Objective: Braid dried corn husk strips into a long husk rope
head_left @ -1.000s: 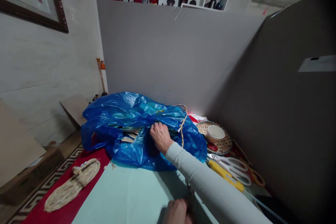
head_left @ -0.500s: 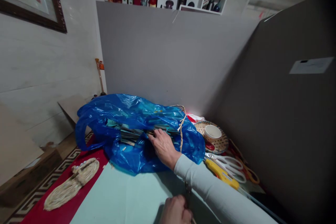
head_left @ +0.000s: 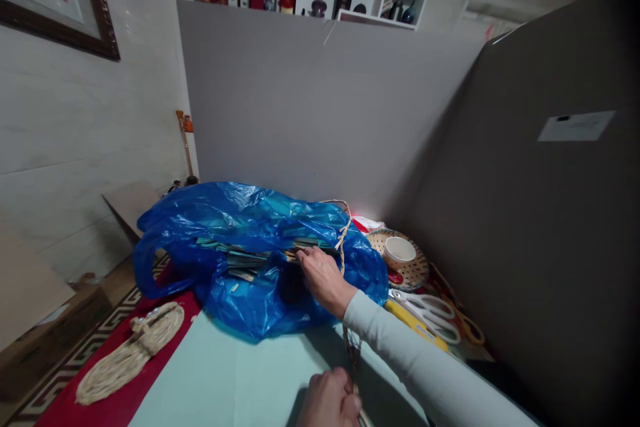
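Observation:
A crumpled blue plastic bag (head_left: 260, 313) lies across the far part of the table, with bundles of dry flat straw strips (head_left: 245, 260) showing in its opening. My right hand (head_left: 323, 277) reaches into that opening, its fingers closed around the ends of some strips; the fingertips are partly hidden. At the bottom edge, my left hand (head_left: 330, 400) is closed on a braided straw cord (head_left: 354, 353), which shows beside the thumb and passes under my right forearm. Another length of straw braid (head_left: 343, 230) drapes over the bag's right side.
A woven straw sandal sole (head_left: 133, 353) lies on the red cloth (head_left: 165, 340) at left. On the right are a woven basket (head_left: 417, 270) with a white cup (head_left: 400, 250), white-handled scissors (head_left: 435, 313) and a yellow-handled tool (head_left: 415, 323). Grey panels (head_left: 310, 107) stand behind.
The view has shifted slightly. My right hand has moved a little right along the bag's opening, fingers still at the strips. More of the cord shows above my left hand.

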`<state>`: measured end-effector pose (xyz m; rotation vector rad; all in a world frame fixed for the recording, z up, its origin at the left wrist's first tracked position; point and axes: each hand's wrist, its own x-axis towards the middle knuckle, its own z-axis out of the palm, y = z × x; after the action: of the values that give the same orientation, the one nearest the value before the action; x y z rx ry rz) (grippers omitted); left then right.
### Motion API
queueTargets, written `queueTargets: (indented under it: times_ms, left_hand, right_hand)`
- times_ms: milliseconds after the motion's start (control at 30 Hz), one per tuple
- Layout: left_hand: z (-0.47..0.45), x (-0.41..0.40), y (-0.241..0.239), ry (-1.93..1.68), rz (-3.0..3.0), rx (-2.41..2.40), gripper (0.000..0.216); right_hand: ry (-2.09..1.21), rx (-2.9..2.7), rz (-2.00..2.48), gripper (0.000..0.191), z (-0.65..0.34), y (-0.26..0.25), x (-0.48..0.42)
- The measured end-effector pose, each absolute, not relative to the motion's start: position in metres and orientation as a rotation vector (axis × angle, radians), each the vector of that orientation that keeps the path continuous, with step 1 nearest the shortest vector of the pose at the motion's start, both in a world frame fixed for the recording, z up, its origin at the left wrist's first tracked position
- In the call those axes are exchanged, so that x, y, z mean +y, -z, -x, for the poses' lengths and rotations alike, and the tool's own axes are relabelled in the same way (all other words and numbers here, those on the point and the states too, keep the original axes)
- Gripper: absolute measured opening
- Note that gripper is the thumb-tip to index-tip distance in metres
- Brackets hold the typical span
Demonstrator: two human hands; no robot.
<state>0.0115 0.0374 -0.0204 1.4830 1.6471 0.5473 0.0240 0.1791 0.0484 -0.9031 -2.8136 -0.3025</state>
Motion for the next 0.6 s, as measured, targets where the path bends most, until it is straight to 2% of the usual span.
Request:
queueTargets:
  times_ms: [333,600]
  left_hand:
    - [-0.01,0.035,-0.017,-0.276,-1.706,1.756,0.036]
    - [-0.015,0.033,0.008,-0.281,-1.869,1.793,0.039]
  right_hand:
    - [0.291,-2.887,0.767,0.018,-0.03,-0.043,0.173]
    - [0.447,-2.722,0.977,0.018,-0.022,-0.058,0.192]
